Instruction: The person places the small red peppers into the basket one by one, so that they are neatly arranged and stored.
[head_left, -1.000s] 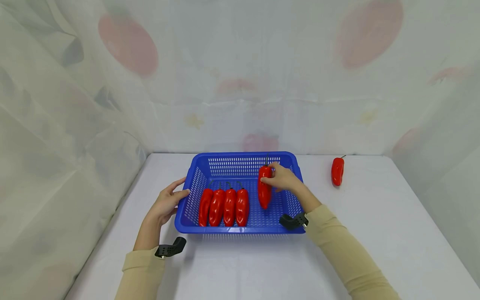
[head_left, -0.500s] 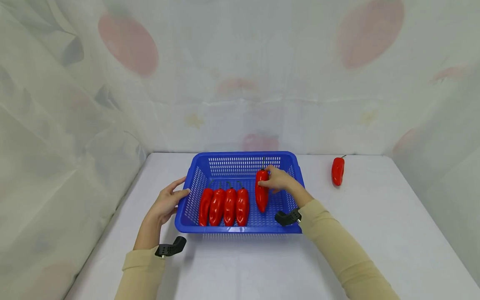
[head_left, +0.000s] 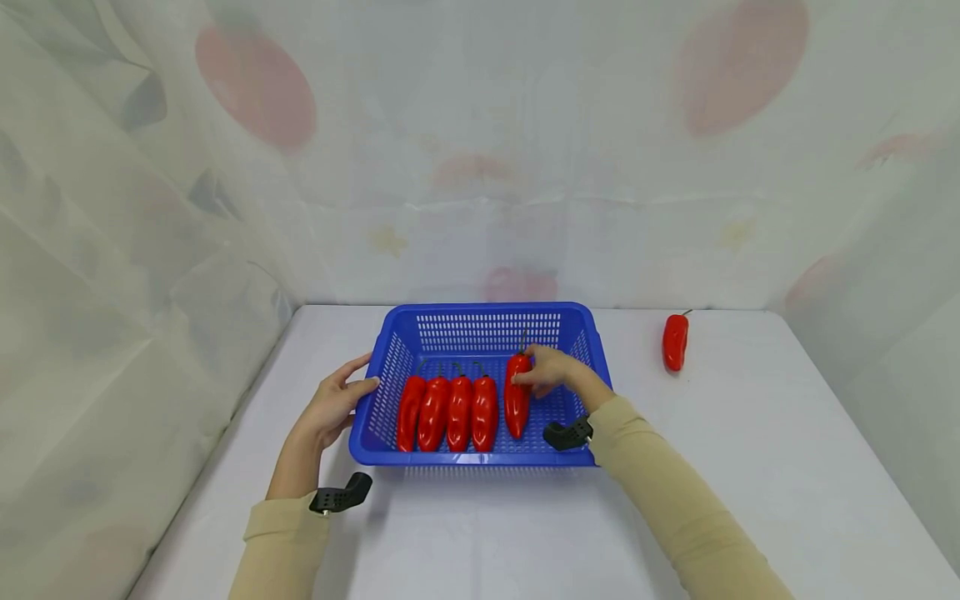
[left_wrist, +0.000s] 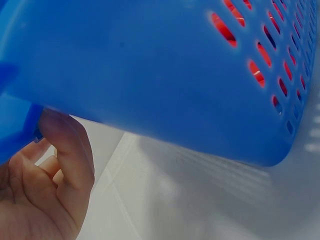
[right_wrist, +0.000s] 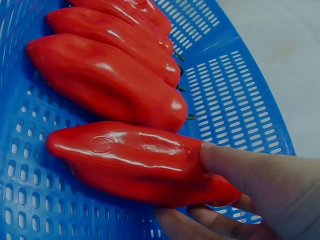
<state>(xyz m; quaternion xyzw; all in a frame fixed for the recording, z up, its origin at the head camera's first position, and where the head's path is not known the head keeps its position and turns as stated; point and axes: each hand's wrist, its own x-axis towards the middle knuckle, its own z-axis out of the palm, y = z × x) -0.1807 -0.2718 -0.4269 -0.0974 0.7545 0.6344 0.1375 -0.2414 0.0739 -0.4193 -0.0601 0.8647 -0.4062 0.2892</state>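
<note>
- Right hand [head_left: 551, 369] inside the blue perforated plastic basket [head_left: 480, 317], thumb and fingers pinching the stem end of a glossy red pointed pepper [head_left: 517, 397].
- In the right wrist view, thumb [right_wrist: 250, 165] on top of that pepper [right_wrist: 135, 160], other fingers curled beneath it; pepper low over the slotted basket floor [right_wrist: 30, 200], whether touching it cannot be told.
- Held pepper lengthwise, stem toward the far wall, tip toward the near rim, just beside a row of four similar red peppers [head_left: 448, 412].
- Row of four packed side by side against the basket's left half, each touching its neighbour, stems pointing away.
- Left hand [head_left: 333, 406] on the outside of the basket's left wall, fingers relaxed and laid against the rim rather than clamped around it.
- From the left wrist view, fingers [left_wrist: 67, 150] pressed to the underside of the blue rim [left_wrist: 150, 75], red visible through the slots.
- One more red pepper [head_left: 675, 342] alone on the white tabletop [head_left: 750, 467], well apart to the right of the basket.
- Black wrist-mounted cameras [head_left: 341, 497] on both beige sleeves; pale patterned curtain [head_left: 480, 150] around the table.
</note>
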